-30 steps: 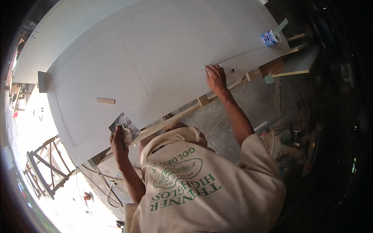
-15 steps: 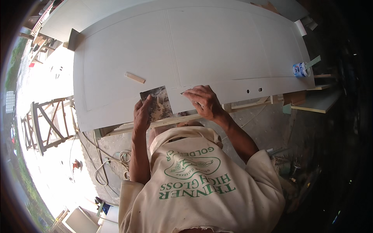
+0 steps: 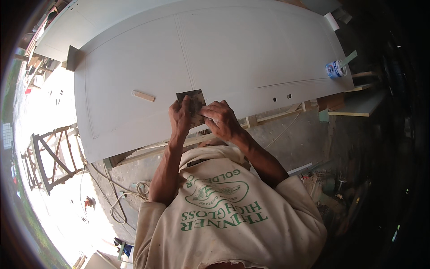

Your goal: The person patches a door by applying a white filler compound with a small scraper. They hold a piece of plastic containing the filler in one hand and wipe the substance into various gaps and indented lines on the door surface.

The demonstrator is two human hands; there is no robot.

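A large white-primed door panel point(image 3: 134, 58) lies flat in front of me. My left hand point(image 3: 180, 117) and my right hand point(image 3: 221, 119) both grip a small grey sheet of sandpaper point(image 3: 191, 99) over the door's near edge. The left fingers hold its left side, the right fingers pinch its lower right corner. A short wooden stick point(image 3: 143, 96) lies on the door, left of my hands.
A small blue and white can point(image 3: 335, 69) with a stirrer stands at the door's right end. Wooden battens point(image 3: 277, 116) support the door. A wooden trestle point(image 3: 47, 163) stands at the left. Cables point(image 3: 130, 193) lie on the concrete floor.
My right hand left the door's right part and came to the sandpaper. My left hand raised the sheet over the door's edge. Now both hands hold it.
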